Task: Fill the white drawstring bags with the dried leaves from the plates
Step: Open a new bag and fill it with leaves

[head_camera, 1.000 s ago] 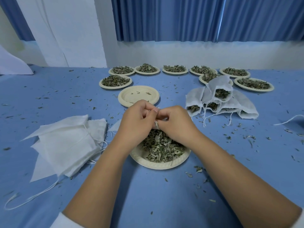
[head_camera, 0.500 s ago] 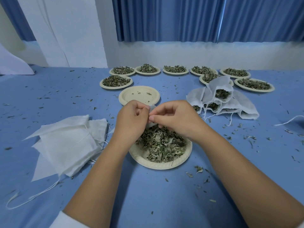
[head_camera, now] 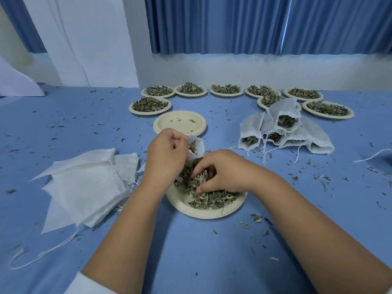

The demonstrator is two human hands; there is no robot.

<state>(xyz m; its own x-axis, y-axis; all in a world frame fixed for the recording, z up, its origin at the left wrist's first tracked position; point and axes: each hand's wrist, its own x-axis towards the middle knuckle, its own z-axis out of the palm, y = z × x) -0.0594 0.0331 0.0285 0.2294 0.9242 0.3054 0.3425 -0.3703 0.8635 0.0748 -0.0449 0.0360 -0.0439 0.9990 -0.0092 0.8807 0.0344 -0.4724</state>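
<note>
A paper plate (head_camera: pixel 199 211) heaped with dried leaves (head_camera: pixel 210 198) sits in front of me. My left hand (head_camera: pixel 164 155) pinches the rim of a small white drawstring bag (head_camera: pixel 197 146) and holds its mouth open just over the plate's far edge; some leaves show inside it. My right hand (head_camera: pixel 220 170) reaches down into the pile, fingers curled around a clump of leaves. A stack of flat empty bags (head_camera: pixel 84 185) lies to the left. Several filled bags (head_camera: pixel 284 128) are heaped at the right.
An empty plate (head_camera: pixel 169 124) lies just beyond my hands. Several full plates of leaves (head_camera: pixel 149 105) line the far edge of the blue tablecloth (head_camera: pixel 191 251). Leaf crumbs are scattered everywhere. A loose string (head_camera: pixel 371 155) lies at the far right.
My hands were together at the bag's mouth. The right hand has dropped into the leaf pile, while the left one has stayed on the bag and now holds it open.
</note>
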